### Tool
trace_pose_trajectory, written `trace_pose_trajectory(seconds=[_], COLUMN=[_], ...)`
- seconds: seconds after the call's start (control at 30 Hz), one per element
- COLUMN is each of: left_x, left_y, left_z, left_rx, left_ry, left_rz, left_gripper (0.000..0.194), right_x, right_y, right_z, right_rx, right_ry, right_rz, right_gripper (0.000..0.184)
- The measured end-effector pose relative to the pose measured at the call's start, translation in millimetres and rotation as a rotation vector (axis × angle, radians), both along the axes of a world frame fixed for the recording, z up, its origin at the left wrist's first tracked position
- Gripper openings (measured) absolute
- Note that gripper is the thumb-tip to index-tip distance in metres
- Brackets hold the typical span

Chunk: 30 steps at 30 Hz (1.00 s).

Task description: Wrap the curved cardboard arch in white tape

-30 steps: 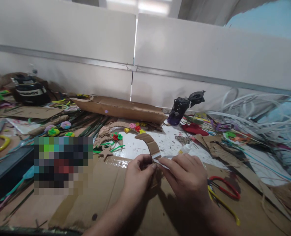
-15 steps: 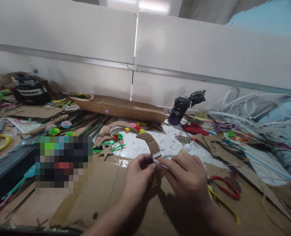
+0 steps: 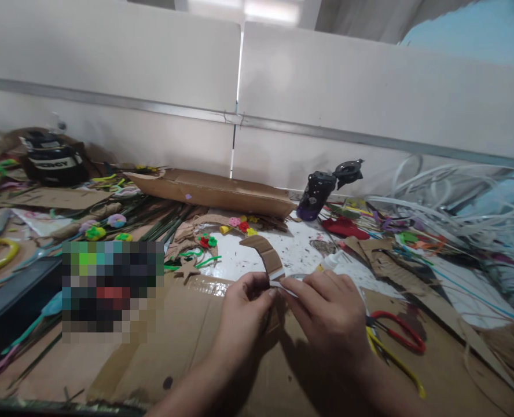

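- A curved cardboard piece (image 3: 265, 253) is held up over a flat cardboard sheet (image 3: 174, 341).
- Above the sheet, the left hand (image 3: 247, 310) is closed, thumb and fingers pinching the piece.
- The right hand (image 3: 331, 304) is curled just beside it, fingertips pinching a white strip (image 3: 276, 274) that meets the piece.
- At the sheet's far edge lies a cardboard star (image 3: 187, 270).

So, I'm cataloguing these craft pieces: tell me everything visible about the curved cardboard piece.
The curved cardboard piece is brown and arched, with crosswise creases and a narrow tip pointing left. A white strip crosses it. The left hand grips and partly hides it over a larger cardboard sheet; the right hand pinches the strip.
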State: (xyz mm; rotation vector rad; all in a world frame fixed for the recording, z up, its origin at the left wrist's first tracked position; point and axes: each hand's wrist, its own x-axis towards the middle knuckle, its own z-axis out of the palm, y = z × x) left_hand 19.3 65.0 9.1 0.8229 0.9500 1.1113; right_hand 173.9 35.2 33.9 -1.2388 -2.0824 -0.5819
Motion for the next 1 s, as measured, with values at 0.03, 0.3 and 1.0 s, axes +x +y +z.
trace_pose_trajectory(seconds=[0.03,0.3,1.0], left_x=[0.3,0.3,0.5], left_y=[0.1,-3.7,-3.9], left_z=[-0.2,-1.4,-0.7], left_rx=[-0.002,-0.008,-0.087], left_ry=[-0.003,-0.014,-0.029], left_rz=[0.003,0.015,0.002], left_gripper=[0.017,0.017,0.021], right_x=[-0.3,-2.8,-1.0], right_y=[0.0,0.4,4.1], right_z=[0.2,2.2,0.3], right_rx=[0.003,0.008,0.043], right_ry=[-0.002,0.020,0.028], right_rz=[0.001,-0.018,0.000], right_gripper=[0.017,0.023,0.033])
